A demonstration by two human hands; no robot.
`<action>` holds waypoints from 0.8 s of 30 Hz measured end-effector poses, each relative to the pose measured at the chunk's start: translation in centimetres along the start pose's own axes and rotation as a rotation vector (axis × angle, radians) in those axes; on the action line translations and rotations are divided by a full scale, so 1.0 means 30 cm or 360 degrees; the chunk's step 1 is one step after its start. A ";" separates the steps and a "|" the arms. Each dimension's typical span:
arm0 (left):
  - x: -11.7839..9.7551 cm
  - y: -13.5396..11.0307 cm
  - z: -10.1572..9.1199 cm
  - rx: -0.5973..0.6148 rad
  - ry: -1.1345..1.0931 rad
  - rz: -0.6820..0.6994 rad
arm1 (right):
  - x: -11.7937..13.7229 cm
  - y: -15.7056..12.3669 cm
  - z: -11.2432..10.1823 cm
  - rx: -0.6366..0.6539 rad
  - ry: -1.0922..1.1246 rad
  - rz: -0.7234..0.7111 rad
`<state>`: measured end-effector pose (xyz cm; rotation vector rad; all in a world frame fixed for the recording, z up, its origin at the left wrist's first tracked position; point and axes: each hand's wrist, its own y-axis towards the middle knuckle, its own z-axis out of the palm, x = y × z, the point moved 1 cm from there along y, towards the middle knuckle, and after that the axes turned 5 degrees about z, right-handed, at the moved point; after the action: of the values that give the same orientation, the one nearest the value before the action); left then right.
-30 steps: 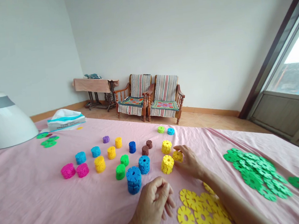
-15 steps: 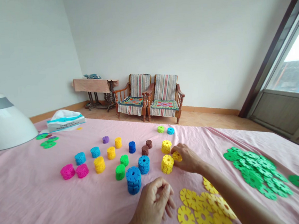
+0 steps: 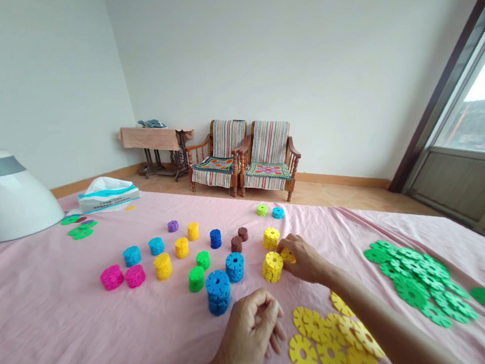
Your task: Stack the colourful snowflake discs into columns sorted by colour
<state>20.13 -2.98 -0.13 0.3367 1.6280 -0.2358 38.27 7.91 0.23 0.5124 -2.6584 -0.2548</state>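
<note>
My right hand (image 3: 303,257) is closed on a yellow notched plastic disc (image 3: 288,255), gripping it near the cloth. Just left of it stands a yellow stack (image 3: 272,267) of the same discs, with another yellow stack (image 3: 271,238) behind. My left hand (image 3: 249,334) rests with its fingers curled in, and I see nothing in it. Beside that hand rises a tall blue stack (image 3: 218,293), with a second blue stack (image 3: 235,267) a little farther back. Loose yellow discs (image 3: 303,356) lie spread between my forearms, partly covered by the right one.
Green discs (image 3: 411,292) lie heaped at the right on the pink cloth (image 3: 69,333). Several small stacks, including a magenta stack (image 3: 112,278) and a purple stack (image 3: 173,226), stand to the left. A tissue box (image 3: 109,200) and a white kettle (image 3: 14,196) are at the far left.
Both hands keep almost the same pose, my right hand still holding the yellow disc beside the stack. The whole view has shifted very slightly.
</note>
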 end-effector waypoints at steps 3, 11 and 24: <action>-0.001 0.001 0.001 0.0003 -0.0001 -0.0005 | -0.001 0.001 0.000 0.0006 0.0009 -0.0005; 0.005 -0.002 -0.002 0.0029 0.0036 0.0023 | -0.050 -0.067 -0.032 -0.0033 0.0122 0.0168; 0.002 -0.003 0.000 0.0011 0.0020 0.0028 | -0.070 -0.083 -0.051 -0.0007 0.0244 0.0303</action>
<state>20.09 -3.04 -0.19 0.3582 1.6362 -0.2267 41.49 6.31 0.20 0.2634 -2.5344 -0.1574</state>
